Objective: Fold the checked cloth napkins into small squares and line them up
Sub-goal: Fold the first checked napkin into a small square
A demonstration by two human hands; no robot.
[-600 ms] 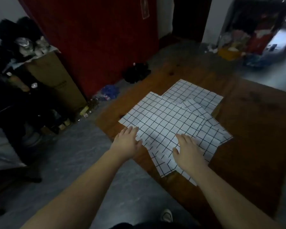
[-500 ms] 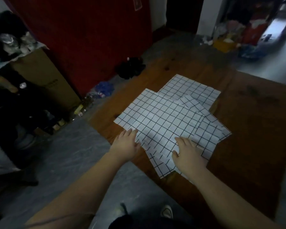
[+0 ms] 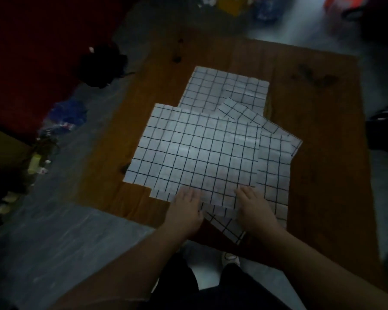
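napkins (image 3: 229, 86): all flat, overlapping mid-desk (image 3: 323, 108), none folded | top napkin (image 3: 195, 153): spread open, nearest | left hand (image 3: 185, 211), right hand (image 3: 255, 209): fingers straight, resting on its near edge, gripping nothing | progress: barely begun, first fold looks next, every square and the line-up left to do

dim room, wooden table (image 3: 323, 121), grey floor (image 3: 61, 231), red wall (image 3: 31, 41), floor clutter (image 3: 65, 115)

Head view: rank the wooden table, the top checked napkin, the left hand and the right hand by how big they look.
1. wooden table
2. top checked napkin
3. left hand and right hand: about equal, so I won't rank them.
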